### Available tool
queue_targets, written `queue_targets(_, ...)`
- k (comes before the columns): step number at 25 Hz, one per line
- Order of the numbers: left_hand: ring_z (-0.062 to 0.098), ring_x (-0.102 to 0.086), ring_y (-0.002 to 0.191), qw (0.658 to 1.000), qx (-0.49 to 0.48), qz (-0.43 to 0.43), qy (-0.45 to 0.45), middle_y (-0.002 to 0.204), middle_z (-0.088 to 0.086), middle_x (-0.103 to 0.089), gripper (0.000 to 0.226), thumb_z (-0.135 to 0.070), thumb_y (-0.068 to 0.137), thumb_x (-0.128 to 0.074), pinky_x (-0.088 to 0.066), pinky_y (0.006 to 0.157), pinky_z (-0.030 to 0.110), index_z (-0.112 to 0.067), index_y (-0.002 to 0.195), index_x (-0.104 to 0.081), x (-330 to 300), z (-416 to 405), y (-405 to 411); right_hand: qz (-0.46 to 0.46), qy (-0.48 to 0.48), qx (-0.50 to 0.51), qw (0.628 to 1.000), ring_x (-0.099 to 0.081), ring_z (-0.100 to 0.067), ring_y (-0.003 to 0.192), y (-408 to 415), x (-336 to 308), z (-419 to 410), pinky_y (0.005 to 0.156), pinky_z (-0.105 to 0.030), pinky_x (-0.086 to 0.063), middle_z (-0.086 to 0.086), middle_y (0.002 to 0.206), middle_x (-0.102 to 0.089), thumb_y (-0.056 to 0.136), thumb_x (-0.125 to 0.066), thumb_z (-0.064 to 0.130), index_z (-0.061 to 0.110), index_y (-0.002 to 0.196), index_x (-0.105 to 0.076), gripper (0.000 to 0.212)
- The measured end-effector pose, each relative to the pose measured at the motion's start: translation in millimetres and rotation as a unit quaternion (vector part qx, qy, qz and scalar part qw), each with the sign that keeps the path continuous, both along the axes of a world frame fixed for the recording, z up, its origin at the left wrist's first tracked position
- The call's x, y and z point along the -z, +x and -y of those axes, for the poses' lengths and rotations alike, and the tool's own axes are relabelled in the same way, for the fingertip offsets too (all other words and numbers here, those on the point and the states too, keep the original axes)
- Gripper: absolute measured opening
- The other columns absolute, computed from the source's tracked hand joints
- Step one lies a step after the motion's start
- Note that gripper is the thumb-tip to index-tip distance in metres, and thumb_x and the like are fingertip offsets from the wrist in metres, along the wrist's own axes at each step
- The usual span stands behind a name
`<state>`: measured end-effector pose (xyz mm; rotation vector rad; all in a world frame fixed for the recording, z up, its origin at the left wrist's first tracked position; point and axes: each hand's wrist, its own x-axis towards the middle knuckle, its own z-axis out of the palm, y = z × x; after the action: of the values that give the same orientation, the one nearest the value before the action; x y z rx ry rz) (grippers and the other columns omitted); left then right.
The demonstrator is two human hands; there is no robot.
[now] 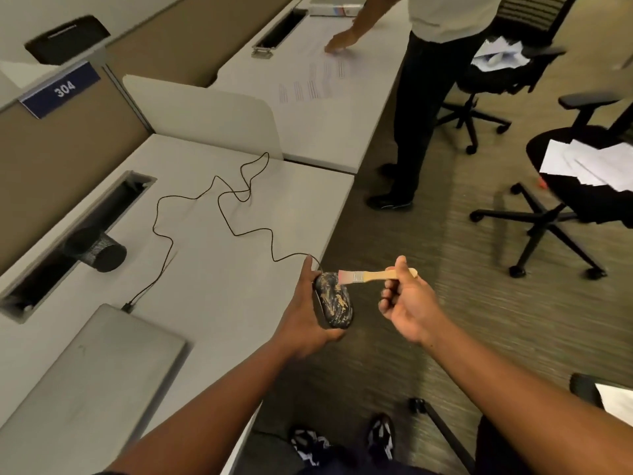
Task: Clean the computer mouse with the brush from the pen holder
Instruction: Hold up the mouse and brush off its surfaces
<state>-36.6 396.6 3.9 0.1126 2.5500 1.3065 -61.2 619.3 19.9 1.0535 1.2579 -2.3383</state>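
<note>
My left hand (305, 313) grips a dark, speckled computer mouse (335, 303) just past the desk's front edge, above the carpet. My right hand (406, 303) pinches the wooden handle of a small flat brush (370, 276). The brush bristles touch the far end of the mouse. The mouse's black cable (222, 214) snakes over the white desk (205, 279) to a closed grey laptop (96, 378). A black mesh pen holder (97, 252) lies on its side near the desk's cable slot.
Another person (428, 97) stands at the neighbouring desk with a hand on papers. Black office chairs (565, 186) with paper on their seats stand on the carpet to the right. A desk divider (205, 114) separates the desks. My feet show below.
</note>
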Motion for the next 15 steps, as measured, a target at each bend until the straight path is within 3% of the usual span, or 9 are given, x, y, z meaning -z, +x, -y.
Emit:
queue_targets(5, 0.007, -0.040, 0.152, 0.999, 0.025, 0.007, -0.025, 0.166, -0.016, -0.033, 0.155, -0.035, 0.064, -0.104, -0.043, 0.122, 0.036, -0.077, 0.147, 0.020, -8.4, -18.8, 14.5, -0.001, -0.047, -0.006, 0.999, -0.048, -0.009, 0.059, 13.1, 9.7, -26.3, 0.053, -0.025, -0.047, 0.005, 0.062, -0.054, 0.085, -0.076, 0.040, 0.020, 0.093, -0.063, 0.025)
queue_targets(8, 0.002, -0.040, 0.150, 0.999, 0.027, 0.014, -0.030, 0.164, -0.018, -0.034, 0.155, -0.036, 0.064, -0.104, -0.042, 0.122, 0.030, -0.072, 0.151, 0.019, -11.5, -25.6, 21.0, -0.006, -0.071, -0.018, 0.997, -0.049, -0.008, 0.060, 18.0, 13.2, -34.8, 0.054, -0.025, -0.048, 0.005, 0.064, -0.055, 0.075, -0.079, 0.039, 0.018, 0.098, -0.066, 0.034)
queue_targets(10, 0.000, -0.041, 0.148, 0.999, 0.028, 0.010, -0.031, 0.164, -0.016, -0.035, 0.154, -0.035, 0.065, -0.104, -0.042, 0.122, 0.028, -0.068, 0.155, 0.017, -12.5, -29.2, 25.0, 0.005, -0.081, -0.026, 0.996, -0.050, -0.010, 0.062, 20.9, 14.3, -36.6, 0.056, -0.028, -0.048, 0.004, 0.065, -0.056, 0.082, -0.076, 0.041, 0.019, 0.098, -0.068, 0.029)
queue_targets(15, 0.008, -0.039, 0.153, 0.999, 0.035, 0.005, -0.028, 0.169, -0.011, -0.031, 0.154, -0.035, 0.065, -0.104, -0.048, 0.120, 0.044, -0.071, 0.152, 0.018, -21.4, -36.0, 24.3, 0.034, -0.105, -0.036, 0.993, -0.057, -0.013, 0.071, 19.5, 9.5, -34.4, 0.067, -0.035, -0.047, 0.005, 0.066, -0.060, 0.095, -0.068, 0.047, 0.021, 0.090, -0.068, 0.027)
